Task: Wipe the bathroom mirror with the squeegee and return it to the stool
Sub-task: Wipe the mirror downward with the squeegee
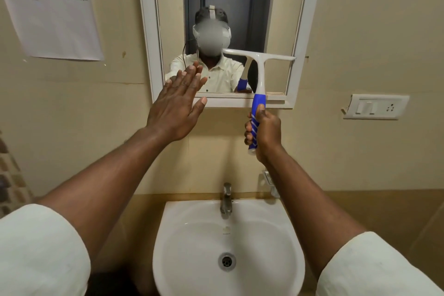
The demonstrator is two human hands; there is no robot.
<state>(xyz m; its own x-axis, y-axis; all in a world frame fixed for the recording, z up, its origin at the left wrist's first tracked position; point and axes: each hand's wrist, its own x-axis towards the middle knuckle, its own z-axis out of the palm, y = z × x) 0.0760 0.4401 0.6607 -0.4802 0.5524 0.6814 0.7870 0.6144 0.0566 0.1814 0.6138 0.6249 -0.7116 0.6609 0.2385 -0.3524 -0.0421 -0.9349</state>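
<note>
Head view shows our right hand (263,131) clamped on the squeegee (258,72) at centre-right, left hand (176,106) spread flat by the mirror (168,31), where we risk smearing fingerprints.

The picture's top edge is cutting off the mirror (225,31) and the paper notice (51,7), whose print is blurring beyond reading. The right hand (263,131) is covering the middle of the squeegee (258,74) grip. The bottom edge is clipping the sink (168,259).
</note>
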